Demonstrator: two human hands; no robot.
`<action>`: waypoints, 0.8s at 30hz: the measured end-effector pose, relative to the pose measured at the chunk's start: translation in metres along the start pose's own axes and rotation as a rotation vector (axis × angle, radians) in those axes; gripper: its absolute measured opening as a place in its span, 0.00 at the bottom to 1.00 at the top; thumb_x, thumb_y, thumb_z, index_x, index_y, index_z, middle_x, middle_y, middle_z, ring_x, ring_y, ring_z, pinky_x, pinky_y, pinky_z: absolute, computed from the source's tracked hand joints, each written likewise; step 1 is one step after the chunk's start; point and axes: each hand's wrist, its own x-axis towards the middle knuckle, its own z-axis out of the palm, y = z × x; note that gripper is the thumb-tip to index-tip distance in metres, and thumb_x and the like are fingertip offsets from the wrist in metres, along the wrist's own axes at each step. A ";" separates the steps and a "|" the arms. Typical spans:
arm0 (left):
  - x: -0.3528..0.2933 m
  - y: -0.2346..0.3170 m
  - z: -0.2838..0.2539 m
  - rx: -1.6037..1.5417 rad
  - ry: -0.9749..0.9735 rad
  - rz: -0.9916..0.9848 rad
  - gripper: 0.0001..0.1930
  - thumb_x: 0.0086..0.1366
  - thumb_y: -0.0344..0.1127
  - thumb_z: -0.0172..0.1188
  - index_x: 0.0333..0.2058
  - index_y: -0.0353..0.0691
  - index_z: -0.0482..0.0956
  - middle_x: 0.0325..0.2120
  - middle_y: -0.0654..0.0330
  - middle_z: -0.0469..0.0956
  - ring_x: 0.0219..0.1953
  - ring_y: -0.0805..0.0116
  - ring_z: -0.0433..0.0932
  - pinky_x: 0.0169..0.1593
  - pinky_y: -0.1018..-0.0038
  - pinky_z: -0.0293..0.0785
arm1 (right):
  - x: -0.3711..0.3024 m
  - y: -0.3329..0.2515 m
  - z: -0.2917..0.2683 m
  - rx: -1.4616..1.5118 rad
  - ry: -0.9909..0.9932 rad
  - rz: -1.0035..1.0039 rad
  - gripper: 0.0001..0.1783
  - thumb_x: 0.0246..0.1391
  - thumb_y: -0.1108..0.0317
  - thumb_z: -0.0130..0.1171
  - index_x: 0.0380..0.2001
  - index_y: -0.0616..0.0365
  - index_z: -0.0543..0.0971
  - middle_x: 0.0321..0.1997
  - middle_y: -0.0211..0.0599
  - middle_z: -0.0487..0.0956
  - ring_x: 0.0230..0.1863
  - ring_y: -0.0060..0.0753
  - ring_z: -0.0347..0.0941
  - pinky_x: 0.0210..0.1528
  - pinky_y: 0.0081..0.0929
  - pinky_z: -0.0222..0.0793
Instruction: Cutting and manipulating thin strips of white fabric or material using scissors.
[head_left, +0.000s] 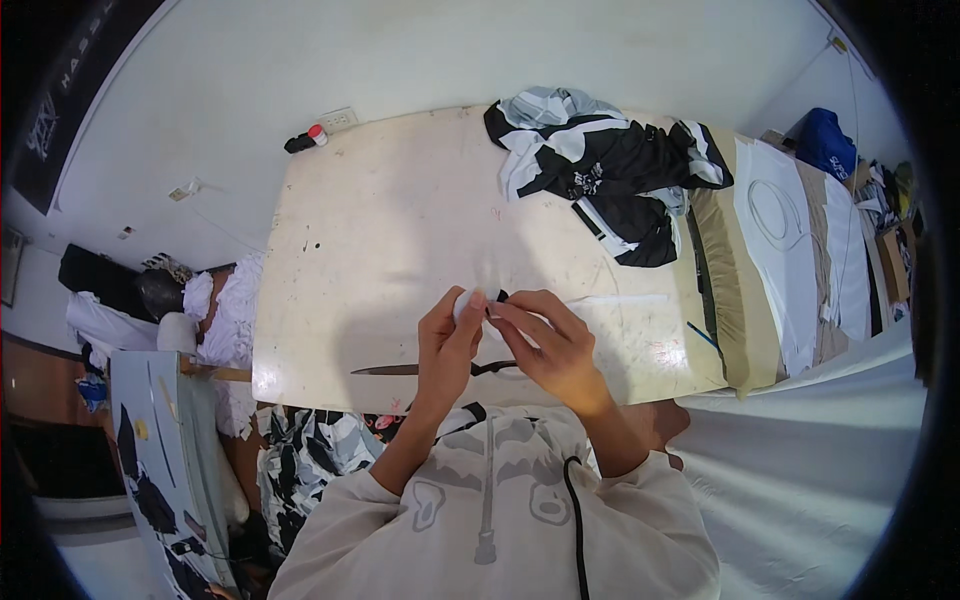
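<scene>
Both my hands are raised close together over the near middle of the table (pixel 400 230). My left hand (pixel 447 338) is closed around a small white rounded thing (pixel 462 304), pressed by the thumb; its exact kind does not show. The fingers of my right hand (pixel 548 342) pinch a small black piece (pixel 503 296) right beside it. Whether the white and black parts are joined cannot be made out. Below my hands lies a pair of scissors (pixel 386 370), blade pointing left, its dark handles partly hidden by my hands. A thin white strip (pixel 625 299) lies to the right.
Black, white and grey garments (pixel 630 160) are heaped at the table's far right. Beyond them are folded beige fabric (pixel 740 280) and white sheets with a coiled cord (pixel 780 215). A red-capped small container (pixel 317 134) stands far left. Fabric scraps (pixel 310 450) hang below the near edge.
</scene>
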 end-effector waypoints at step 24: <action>0.001 0.004 0.002 0.083 -0.150 -0.149 0.17 0.74 0.45 0.54 0.30 0.38 0.76 0.15 0.76 0.58 0.18 0.88 0.51 0.21 0.80 0.44 | 0.036 -0.004 -0.027 0.570 0.469 0.372 0.02 0.64 0.77 0.52 0.38 0.62 0.74 0.26 0.40 0.77 0.19 0.18 0.69 0.19 0.15 0.63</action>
